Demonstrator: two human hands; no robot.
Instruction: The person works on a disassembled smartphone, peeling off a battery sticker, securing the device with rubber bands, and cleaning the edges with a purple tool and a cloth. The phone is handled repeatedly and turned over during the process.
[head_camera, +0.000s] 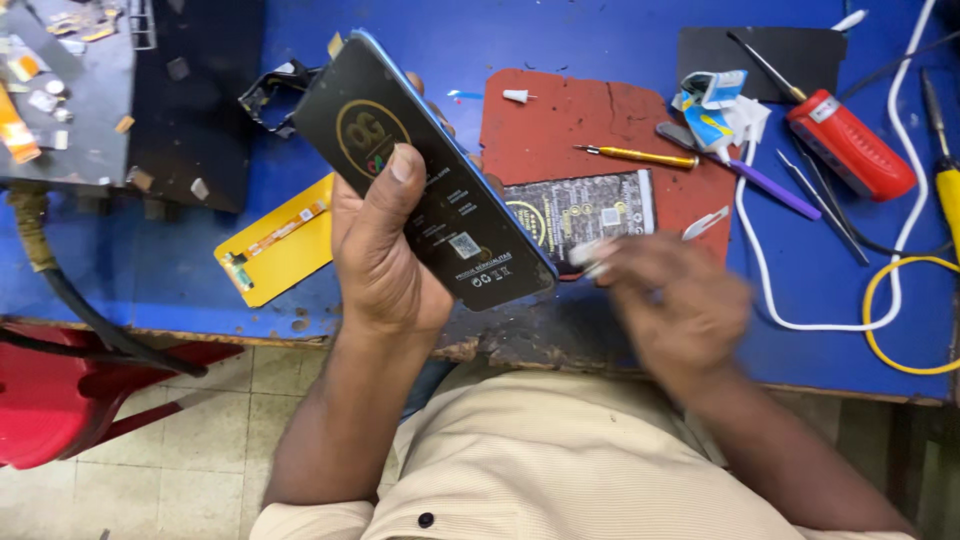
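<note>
1. Blue worktable (560, 30), worn and chipped along the near edge. It carries everything below.
2. Red mat (560, 130) lies on the table right of centre, cracked near the top. A dark mat (790, 50) sits beyond it at the far right.
3. Phone (420, 170), dark with a blue rim and a sticker film over its face, is held tilted above the table edge, its top end pointing away and to the left.
4. Left hand (385, 250) is clasped around the phone from below, thumb pressed flat on the screen face and fingers wrapped behind it.
5. Right hand (680, 305) is motion-blurred, just right of the phone's lower end and over the table edge. It seems to pinch a small pale piece (590, 255) at the fingertips; the blur hides whether the grip is firm.
6. Yellow panel (275, 240) with a flex strip lies flat on the table, left of the left hand.
7. Battery (585, 205), dark with printed labelling, lies on the red mat's near edge, just behind the right hand.
8. Red-handled tool (850, 145) rests at the right, beside a white cable (760, 260) and a yellow cable (880, 330).
9. Purple-handled tool (770, 185) and yellow-handled screwdriver (640, 155) lie at the mat's right side.
</note>
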